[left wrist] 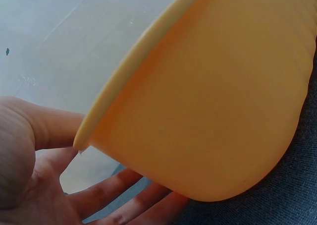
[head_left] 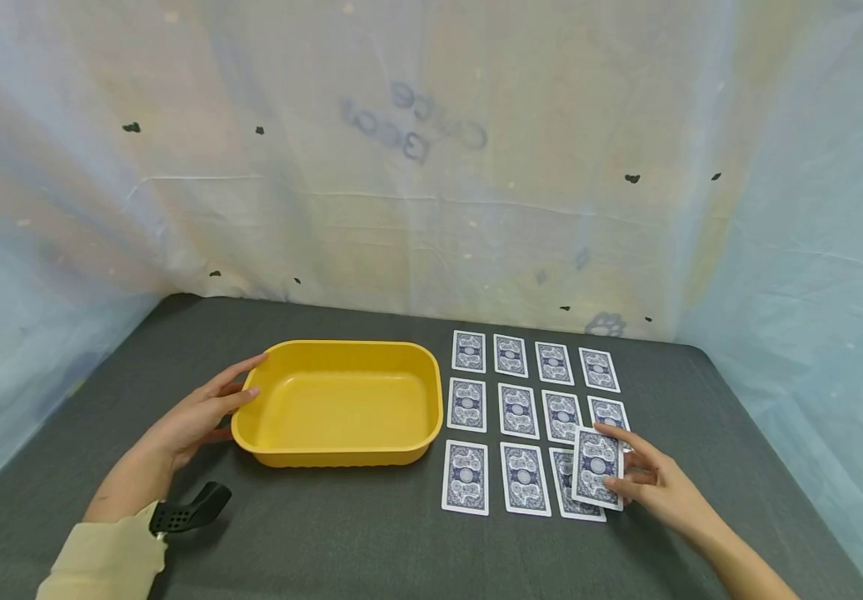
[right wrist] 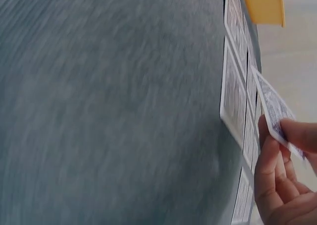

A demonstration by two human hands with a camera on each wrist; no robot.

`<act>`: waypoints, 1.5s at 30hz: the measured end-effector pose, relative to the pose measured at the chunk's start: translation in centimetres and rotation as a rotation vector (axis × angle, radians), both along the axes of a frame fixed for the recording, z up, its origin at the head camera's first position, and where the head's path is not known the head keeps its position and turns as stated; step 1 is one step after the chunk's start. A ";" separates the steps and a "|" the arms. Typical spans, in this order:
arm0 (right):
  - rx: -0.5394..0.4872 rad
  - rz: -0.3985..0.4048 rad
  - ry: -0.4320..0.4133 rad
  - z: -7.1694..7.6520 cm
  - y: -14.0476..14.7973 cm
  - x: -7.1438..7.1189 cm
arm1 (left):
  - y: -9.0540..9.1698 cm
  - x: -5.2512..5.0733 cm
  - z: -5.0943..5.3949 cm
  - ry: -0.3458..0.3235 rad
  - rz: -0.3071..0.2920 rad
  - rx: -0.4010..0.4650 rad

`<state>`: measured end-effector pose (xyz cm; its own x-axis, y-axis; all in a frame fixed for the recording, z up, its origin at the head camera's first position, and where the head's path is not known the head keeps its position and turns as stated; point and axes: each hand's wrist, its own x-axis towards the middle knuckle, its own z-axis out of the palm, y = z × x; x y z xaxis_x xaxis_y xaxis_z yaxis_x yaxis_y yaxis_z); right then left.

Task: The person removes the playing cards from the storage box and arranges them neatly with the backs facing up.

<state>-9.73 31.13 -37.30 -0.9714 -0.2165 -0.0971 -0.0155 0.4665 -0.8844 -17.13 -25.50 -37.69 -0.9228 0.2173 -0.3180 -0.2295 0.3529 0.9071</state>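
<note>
A yellow plastic basin [head_left: 341, 458] sits on the dark table, left of the cards. My left hand [head_left: 195, 412] holds its left end, thumb over the rim and other fingers against the outside wall. In the left wrist view the basin's wall [left wrist: 208, 101] fills much of the picture. My right hand [head_left: 652, 475] pinches a blue-backed playing card [head_left: 596, 468] between thumb and fingers. The held card is raised and tilted in the right wrist view, partly covering a card lying on the table [head_left: 562, 483]. Its face is hidden.
Several face-down playing cards [head_left: 518, 410] lie in rows right of the basin. A dark grey cloth [head_left: 341, 533] covers the table. Pale translucent sheeting [head_left: 431, 208] hangs behind and at both sides. A black strap device [head_left: 192, 510] is on the left wrist.
</note>
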 end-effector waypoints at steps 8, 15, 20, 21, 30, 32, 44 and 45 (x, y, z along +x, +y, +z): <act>0.103 -0.010 0.066 -0.3 2.2 0.6 | 0.0 -0.1 0.0 -0.001 -0.004 -0.004; 0.150 0.005 0.078 -0.8 3.3 0.6 | 0.0 -0.1 0.1 -0.010 -0.001 0.001; 0.153 0.057 0.101 -1.1 4.2 0.5 | 0.0 -0.1 -0.1 -0.002 -0.002 0.004; 0.157 0.068 0.106 -1.2 4.3 0.5 | 0.0 -0.1 -0.1 -0.002 -0.001 0.004; 0.323 0.063 0.197 -1.5 4.7 -0.2 | 0.1 -0.1 -0.2 -0.003 0.010 0.002; 0.365 0.061 0.214 -1.6 4.6 -0.2 | 0.1 -0.1 -0.2 -0.002 0.008 0.005; 0.524 0.060 0.299 -2.0 4.7 -0.1 | 0.0 0.0 -0.1 0.000 0.009 0.009; 0.537 0.050 0.309 -2.1 4.6 0.0 | 0.0 0.0 -0.1 0.002 0.007 0.008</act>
